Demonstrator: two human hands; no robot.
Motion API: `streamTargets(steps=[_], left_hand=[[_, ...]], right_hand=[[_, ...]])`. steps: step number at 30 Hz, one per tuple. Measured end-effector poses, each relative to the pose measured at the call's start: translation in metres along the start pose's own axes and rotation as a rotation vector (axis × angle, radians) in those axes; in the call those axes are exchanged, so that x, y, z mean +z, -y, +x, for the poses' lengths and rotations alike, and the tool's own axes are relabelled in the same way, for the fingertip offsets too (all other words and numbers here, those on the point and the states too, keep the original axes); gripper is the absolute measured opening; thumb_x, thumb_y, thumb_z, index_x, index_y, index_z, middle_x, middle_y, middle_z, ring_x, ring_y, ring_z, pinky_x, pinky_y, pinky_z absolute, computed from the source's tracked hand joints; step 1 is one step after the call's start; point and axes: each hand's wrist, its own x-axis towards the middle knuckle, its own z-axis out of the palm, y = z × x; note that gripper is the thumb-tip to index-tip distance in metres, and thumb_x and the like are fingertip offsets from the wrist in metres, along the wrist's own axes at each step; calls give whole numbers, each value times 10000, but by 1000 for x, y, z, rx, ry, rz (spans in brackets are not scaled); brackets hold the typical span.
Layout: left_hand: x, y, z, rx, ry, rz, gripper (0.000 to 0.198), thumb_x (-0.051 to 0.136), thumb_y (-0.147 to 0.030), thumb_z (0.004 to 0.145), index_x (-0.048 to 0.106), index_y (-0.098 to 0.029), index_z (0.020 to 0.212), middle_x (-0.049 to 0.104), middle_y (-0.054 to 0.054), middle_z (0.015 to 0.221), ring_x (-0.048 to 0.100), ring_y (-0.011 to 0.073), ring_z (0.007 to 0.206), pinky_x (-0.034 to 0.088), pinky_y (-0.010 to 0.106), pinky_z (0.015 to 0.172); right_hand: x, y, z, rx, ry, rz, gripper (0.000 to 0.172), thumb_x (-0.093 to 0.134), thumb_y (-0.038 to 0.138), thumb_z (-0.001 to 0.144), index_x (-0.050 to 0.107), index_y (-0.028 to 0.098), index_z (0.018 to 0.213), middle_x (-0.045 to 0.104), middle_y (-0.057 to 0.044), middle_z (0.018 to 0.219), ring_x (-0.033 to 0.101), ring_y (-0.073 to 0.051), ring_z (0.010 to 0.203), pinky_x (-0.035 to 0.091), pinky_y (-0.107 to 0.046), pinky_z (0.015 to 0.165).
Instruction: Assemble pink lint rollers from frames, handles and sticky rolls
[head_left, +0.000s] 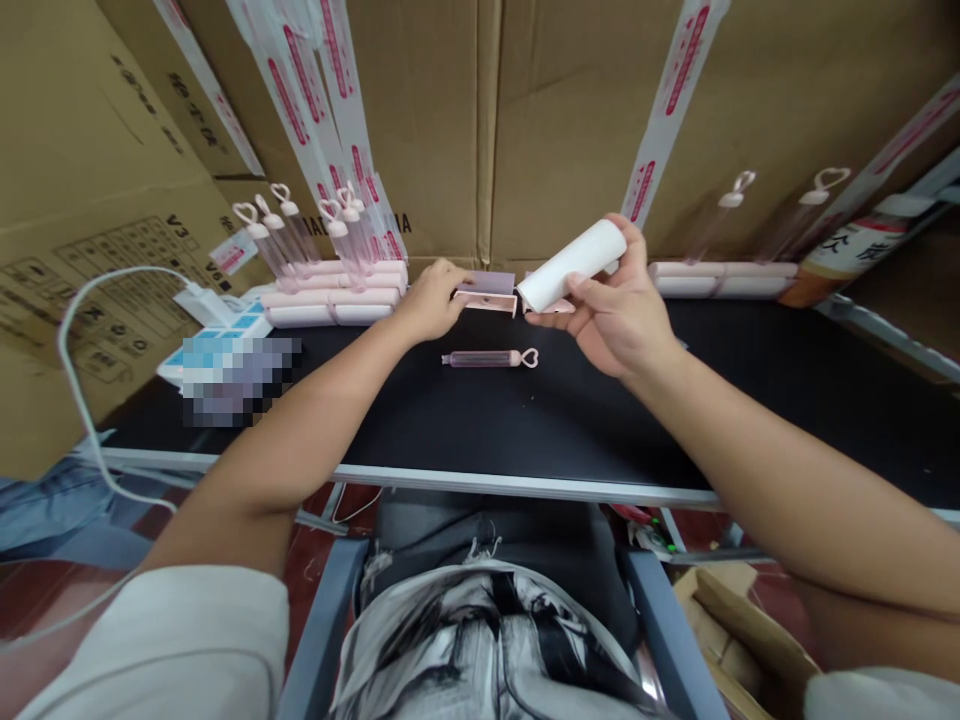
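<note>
L hand [435, 303]: narrow pinch on L end of pink case [487, 301];
R hand [621, 318]: gripping white roll [576, 262], tilted, R end higher;
Tube [484, 359]: flat on blk table [487, 430], nearer edge than case; heart loop [535, 354] to R

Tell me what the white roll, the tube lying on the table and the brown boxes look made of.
White roll: paper or plastic, hard to tell; smooth, matte surface.
Tube: likely clear plastic, being see-through and slightly shiny.
Brown boxes: apparently cardboard, dull, printed and taped.
</note>
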Motion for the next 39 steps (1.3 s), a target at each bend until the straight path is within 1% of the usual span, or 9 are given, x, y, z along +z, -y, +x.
streamTargets(steps=[6,13,17,21,25,30,32,35,39], left_hand=[[9,11,0,-130,229,228,514,572,-242,1028,719,-185,1517,720,196,1426,698,344,1317,518,472,1196],[-2,7,4,-60,357,347,330,713,-248,921,798,-186,1233,790,157,1306,751,333,1198,568,409,1016],[-21,5,0,6,354,297,271,700,-164,824,772,-196,1083,803,121,1163,742,297,1048,534,369,868],[-40,3,-4,-23,307,31,193,689,-245,815,764,-210,988,768,37,901,660,212,788,478,329,735],[-42,3,0,32,41,-98,104,683,-301,861,698,-199,849,669,44,872,605,193,794,539,366,823],[-30,0,6,48,-244,-215,328,633,-438,999,563,-217,767,598,88,959,659,256,994,596,492,997],[-30,-5,4,-7,-232,-359,338,662,-477,985,544,-219,801,599,75,954,686,241,913,639,472,873],[-37,-17,-3,-100,-88,-536,340,815,-384,835,514,-227,849,600,21,826,655,178,677,614,377,641],[-49,-31,-9,-95,68,-660,406,913,-261,725,549,-230,904,640,-2,769,612,144,596,580,341,585]], right_hand=[[-11,-8,7,-51,-3,-42,847,947,552,756,492,581,1470,593,-9,1450,728,-313,1211,722,-560,831],[-9,-11,8,-95,-98,-73,810,943,482,753,523,527,1445,634,-17,1328,725,-317,1200,733,-566,828],[-11,-13,10,-91,-100,-82,781,942,462,761,538,519,1427,649,-21,1349,724,-326,1211,732,-551,809],[-13,-11,10,-29,-51,-43,786,938,447,755,539,504,1431,646,-24,1390,721,-333,1209,732,-560,794],[-14,-7,10,80,5,44,808,949,419,721,529,495,1406,635,-8,1361,741,-295,1101,753,-572,749],[-16,-1,11,173,37,122,821,983,392,678,524,464,1354,652,26,1221,753,-246,955,768,-600,738],[-16,1,11,177,39,130,829,997,400,664,529,463,1345,660,31,1200,757,-245,939,769,-616,753],[-18,4,11,157,34,134,837,1002,399,657,538,460,1351,666,22,1211,780,-273,978,768,-622,767],[-20,8,12,127,42,104,839,1007,415,673,542,461,1371,675,13,1237,791,-292,1002,768,-621,770]])
